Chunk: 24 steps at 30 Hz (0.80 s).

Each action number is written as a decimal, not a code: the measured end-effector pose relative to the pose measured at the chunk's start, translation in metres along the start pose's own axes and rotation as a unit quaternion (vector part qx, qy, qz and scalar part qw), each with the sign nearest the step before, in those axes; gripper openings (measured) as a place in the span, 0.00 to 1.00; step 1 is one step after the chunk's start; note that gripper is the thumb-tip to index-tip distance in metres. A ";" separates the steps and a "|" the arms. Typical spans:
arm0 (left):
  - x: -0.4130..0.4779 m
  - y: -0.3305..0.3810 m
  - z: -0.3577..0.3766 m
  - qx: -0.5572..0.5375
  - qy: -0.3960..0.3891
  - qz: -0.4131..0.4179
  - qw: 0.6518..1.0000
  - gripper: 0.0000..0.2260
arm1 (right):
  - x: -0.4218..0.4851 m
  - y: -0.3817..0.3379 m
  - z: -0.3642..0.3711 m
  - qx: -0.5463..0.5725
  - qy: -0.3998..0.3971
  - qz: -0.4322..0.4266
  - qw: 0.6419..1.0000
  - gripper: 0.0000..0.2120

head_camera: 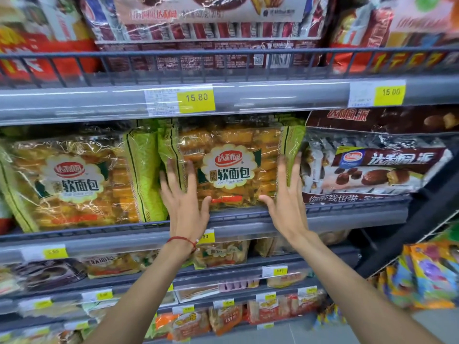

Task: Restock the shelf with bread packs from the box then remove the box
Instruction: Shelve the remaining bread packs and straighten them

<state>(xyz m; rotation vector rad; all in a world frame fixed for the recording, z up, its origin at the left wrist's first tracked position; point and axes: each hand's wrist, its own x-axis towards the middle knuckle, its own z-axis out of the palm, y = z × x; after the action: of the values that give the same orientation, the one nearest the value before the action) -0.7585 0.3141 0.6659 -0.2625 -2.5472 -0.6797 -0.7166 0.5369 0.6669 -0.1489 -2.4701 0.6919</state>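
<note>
A green and orange bread pack (231, 167) stands upright on the middle shelf (248, 217), behind its low front rail. My left hand (185, 202) lies flat against the pack's lower left face, fingers spread. My right hand (288, 194) rests flat on its right edge, fingers pointing up. Neither hand grips the pack. A second bread pack (74, 182) of the same kind stands to the left on the same shelf. The box is out of view.
A brown pie pack (377, 167) fills the shelf to the right of the bread. Red snack packs (211, 33) sit on the shelf above, with yellow price tags (196, 99) on its edge. Lower shelves hold several small packs. A rack of colourful bags (429, 274) stands at the right.
</note>
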 end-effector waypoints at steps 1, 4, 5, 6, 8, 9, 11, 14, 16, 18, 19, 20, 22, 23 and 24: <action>-0.001 0.001 0.001 0.009 0.002 0.000 1.000 0.44 | -0.002 -0.001 0.000 -0.008 -0.005 -0.005 1.000 0.54; 0.004 0.003 -0.001 0.019 -0.003 0.027 0.999 0.45 | -0.001 -0.006 0.002 -0.030 -0.031 -0.015 0.999 0.51; 0.008 0.004 -0.002 0.020 -0.004 0.035 0.999 0.46 | 0.000 -0.007 0.003 -0.039 -0.039 -0.013 0.998 0.51; 0.012 0.004 -0.003 0.021 -0.007 0.044 0.999 0.47 | 0.002 -0.009 0.004 -0.045 -0.042 -0.010 0.998 0.51; 0.017 0.004 -0.004 0.021 -0.014 0.061 0.998 0.48 | 0.005 -0.009 0.007 -0.050 -0.036 -0.005 0.998 0.53; 0.018 0.003 -0.003 0.021 -0.017 0.069 0.997 0.48 | 0.007 -0.009 0.009 -0.048 -0.032 -0.003 0.998 0.53; 0.020 -0.001 -0.001 0.021 -0.019 0.078 0.997 0.46 | 0.009 -0.008 0.013 -0.043 -0.028 0.003 0.999 0.54; 0.022 -0.006 0.004 0.023 -0.020 0.079 0.996 0.45 | 0.011 -0.007 0.017 -0.039 -0.025 0.001 0.999 0.54; 0.025 -0.007 0.007 0.024 -0.021 0.076 0.997 0.45 | 0.014 -0.005 0.019 -0.036 -0.024 0.001 0.999 0.54; 0.027 -0.008 0.008 0.023 -0.021 0.078 0.996 0.45 | 0.016 -0.005 0.020 -0.040 -0.022 0.003 0.999 0.54; 0.027 -0.008 0.008 0.025 -0.020 0.079 0.996 0.45 | 0.016 -0.005 0.020 -0.045 -0.018 0.002 0.999 0.54; 0.027 -0.008 0.007 0.028 -0.019 0.079 0.996 0.45 | 0.015 -0.006 0.020 -0.052 -0.016 0.002 0.999 0.54; 0.026 -0.008 0.006 0.042 -0.016 0.078 0.996 0.45 | 0.013 -0.008 0.021 -0.061 -0.016 0.009 0.998 0.54; 0.025 -0.007 0.006 0.051 -0.015 0.080 0.995 0.45 | 0.011 -0.011 0.021 -0.064 -0.016 0.016 0.998 0.54; 0.024 -0.006 0.005 0.057 -0.016 0.081 0.995 0.45 | 0.009 -0.014 0.021 -0.067 -0.015 0.023 0.997 0.54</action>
<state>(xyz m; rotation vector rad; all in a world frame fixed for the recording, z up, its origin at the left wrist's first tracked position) -0.7833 0.3126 0.6721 -0.4386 -2.5501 -0.4702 -0.7348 0.5179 0.6639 -0.2478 -2.5488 0.5519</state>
